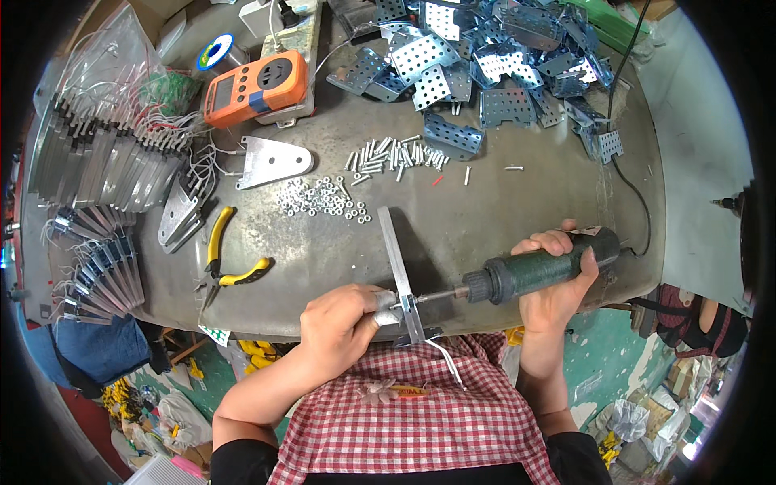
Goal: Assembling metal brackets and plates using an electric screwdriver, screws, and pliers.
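My right hand (pixel 558 279) is wrapped round a dark green electric screwdriver (pixel 529 275) lying level across the table's near side. Its thin bit points left and meets a long flat metal strip (pixel 394 252), where a small fitting shows. On the opposite side of that strip, my left hand (pixel 343 327) is closed, with pale wraps on the thumb and forefinger. Those fingertips pinch at the strip; any small part between them is hidden. White wires (pixel 446 362) hang from the strip's near end, over the checked apron (pixel 420 432).
Nuts (pixel 315 196) and screws (pixel 392 158) lie beyond my hands. Yellow-handled pliers (pixel 220 255) rest left, near a white metal bracket (pixel 275 162). Perforated metal brackets (pixel 501 61) are heaped at the back, an orange meter (pixel 257 87) at back left. The screwdriver's cord (pixel 643 202) runs along the right.
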{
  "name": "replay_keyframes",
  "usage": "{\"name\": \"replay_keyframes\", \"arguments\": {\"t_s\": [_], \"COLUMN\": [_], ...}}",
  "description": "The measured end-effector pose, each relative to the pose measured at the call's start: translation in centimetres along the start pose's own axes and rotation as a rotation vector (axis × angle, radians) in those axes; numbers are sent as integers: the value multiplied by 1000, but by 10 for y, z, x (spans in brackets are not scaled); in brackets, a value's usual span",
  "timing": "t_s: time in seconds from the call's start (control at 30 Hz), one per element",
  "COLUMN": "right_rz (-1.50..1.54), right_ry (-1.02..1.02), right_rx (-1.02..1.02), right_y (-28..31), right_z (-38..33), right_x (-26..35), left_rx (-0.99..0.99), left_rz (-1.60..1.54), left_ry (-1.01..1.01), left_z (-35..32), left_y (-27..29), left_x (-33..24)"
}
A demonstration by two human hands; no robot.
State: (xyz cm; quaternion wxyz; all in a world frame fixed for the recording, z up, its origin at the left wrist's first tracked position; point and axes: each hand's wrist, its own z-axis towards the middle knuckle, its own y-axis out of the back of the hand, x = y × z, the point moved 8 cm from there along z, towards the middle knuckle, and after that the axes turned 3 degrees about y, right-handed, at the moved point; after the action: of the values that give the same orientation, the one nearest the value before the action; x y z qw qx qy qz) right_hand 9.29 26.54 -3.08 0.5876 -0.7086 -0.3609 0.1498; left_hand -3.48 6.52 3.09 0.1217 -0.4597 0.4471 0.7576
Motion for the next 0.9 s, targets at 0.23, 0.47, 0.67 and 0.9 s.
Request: {"name": "replay_keyframes", "arguments": {"t_s": [0.23,0.47,0.67,0.9], "right_rz": [-9,-178,-96,-56], "right_ry": [-5,2,-5,-4], "right_rx": [36,0,-5,52], "right_y": [-2,1,2,-13], "right_z": [2,-7,-3,-4], "right_x": [0,-11,-6,-7], "left_rx": [35,213,205,137], "left_rz": [24,47,48,23], "left_ry": [-78,-176,-57,-43], "left_z": [8,19,4,-1], "left_y": [1,-6,4,8], "left_x": [-5,-16,-5,-2]}}
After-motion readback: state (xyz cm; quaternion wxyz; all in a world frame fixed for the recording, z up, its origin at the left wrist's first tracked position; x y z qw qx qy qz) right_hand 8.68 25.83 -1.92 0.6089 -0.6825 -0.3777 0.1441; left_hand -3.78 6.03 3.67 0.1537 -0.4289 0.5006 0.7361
